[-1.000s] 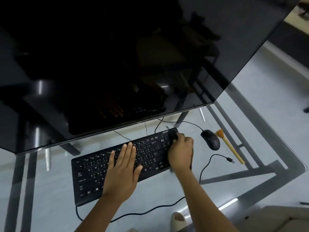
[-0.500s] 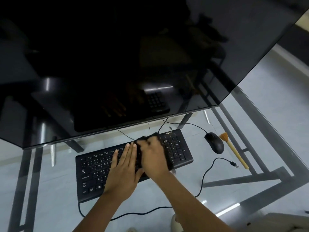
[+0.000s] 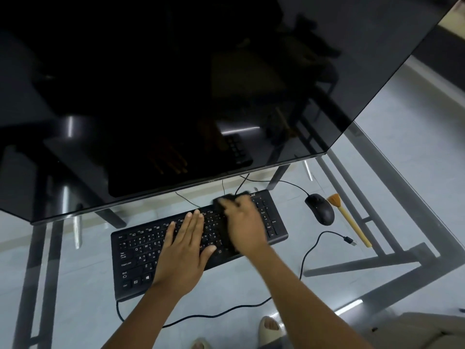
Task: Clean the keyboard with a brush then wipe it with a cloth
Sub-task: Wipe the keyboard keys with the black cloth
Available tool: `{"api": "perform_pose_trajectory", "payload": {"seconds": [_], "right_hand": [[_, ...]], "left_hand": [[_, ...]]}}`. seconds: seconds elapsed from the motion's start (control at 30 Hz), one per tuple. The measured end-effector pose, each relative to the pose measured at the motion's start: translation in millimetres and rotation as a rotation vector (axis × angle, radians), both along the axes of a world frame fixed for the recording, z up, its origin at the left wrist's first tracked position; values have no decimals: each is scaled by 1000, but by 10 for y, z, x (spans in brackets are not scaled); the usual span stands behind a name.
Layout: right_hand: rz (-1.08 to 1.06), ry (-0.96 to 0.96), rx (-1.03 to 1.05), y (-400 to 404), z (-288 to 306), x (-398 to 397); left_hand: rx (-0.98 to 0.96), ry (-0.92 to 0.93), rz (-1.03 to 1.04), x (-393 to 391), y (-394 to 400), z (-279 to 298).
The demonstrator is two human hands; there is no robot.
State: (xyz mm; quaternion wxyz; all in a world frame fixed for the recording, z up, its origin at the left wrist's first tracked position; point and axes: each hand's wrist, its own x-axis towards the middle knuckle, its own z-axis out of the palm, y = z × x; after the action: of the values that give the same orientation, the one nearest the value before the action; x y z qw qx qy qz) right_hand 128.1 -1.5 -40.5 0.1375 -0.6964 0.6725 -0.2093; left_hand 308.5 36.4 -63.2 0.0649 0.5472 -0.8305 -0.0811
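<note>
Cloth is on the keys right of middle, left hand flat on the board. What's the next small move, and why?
Probably lift the left hand and reset it on the number pad, then sweep the cloth leftward. That flat hand covers the middle of the keyboard, squarely in the path of the right hand.

keyboard [image 3: 141,250] under both hands | mouse [image 3: 320,209] right of it (brush [image 3: 352,222] farther right)

Matt plastic keyboard [image 3: 130,250], glossy monitor [image 3: 176,96], glass desk [image 3: 377,172], seemingly wooden brush [image 3: 352,225]
</note>
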Motion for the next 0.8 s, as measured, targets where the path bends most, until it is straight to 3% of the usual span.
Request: {"api": "perform_pose_trajectory", "payload": {"seconds": [0.1,0.2,0.27,0.33,0.4,0.5,0.63,0.8], "right_hand": [[-362,53,-19,24,-53,-571],[-502,-33,-14,315,-57,-495],[-328,-12,-42,626,-118,-118],[-12,-20,12,935,-140,227],[214,-7,83,1071,-136,215],[148,102,2,1106,-201,-258],[-41,-33,29,1148,-237,-278],[243,-9,-4,1110,-92,229]], "left_hand": [[-26,-15,15,54,-96,64],[10,-25,102,107,-112,18],[26,-32,118,101,-96,-27],[32,-34,106,100,-100,-31],[22,-33,92,115,-106,-28],[17,-26,88,126,-103,-29],[18,-26,93,125,-95,-34],[16,-15,82,126,-96,-28]]}}
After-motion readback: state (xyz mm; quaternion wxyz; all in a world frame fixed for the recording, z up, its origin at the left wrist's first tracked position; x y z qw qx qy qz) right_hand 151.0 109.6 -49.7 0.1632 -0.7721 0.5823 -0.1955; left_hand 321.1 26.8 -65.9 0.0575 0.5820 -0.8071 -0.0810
